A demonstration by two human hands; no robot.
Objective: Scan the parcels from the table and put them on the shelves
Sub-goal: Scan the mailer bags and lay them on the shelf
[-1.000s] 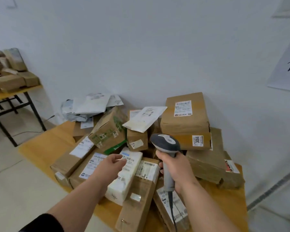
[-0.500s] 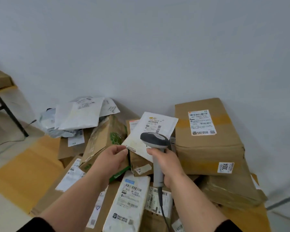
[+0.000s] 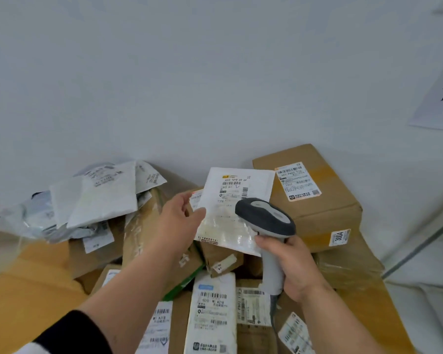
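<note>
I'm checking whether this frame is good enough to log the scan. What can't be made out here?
- White mailer, head view: label text too small and blurred; the scanner covers its lower right.
- Scanner window faces away, so no beam shows.
- Left hand: the fingers go behind the mailer's edge.
- Right hand: hides most of the scanner grip.
- White box: cut off by the bottom edge.
- Shelves: not in view.

Premises present as a parcel sorting or mailroom area. A wooden table [image 3: 23, 297] against a plain white wall [image 3: 189, 72] carries a heap of cardboard boxes [image 3: 315, 200] and white mailers [image 3: 105, 198], each bearing barcoded shipping labels [image 3: 298, 181]. A handheld scanner [image 3: 266, 218] is in use.
</note>
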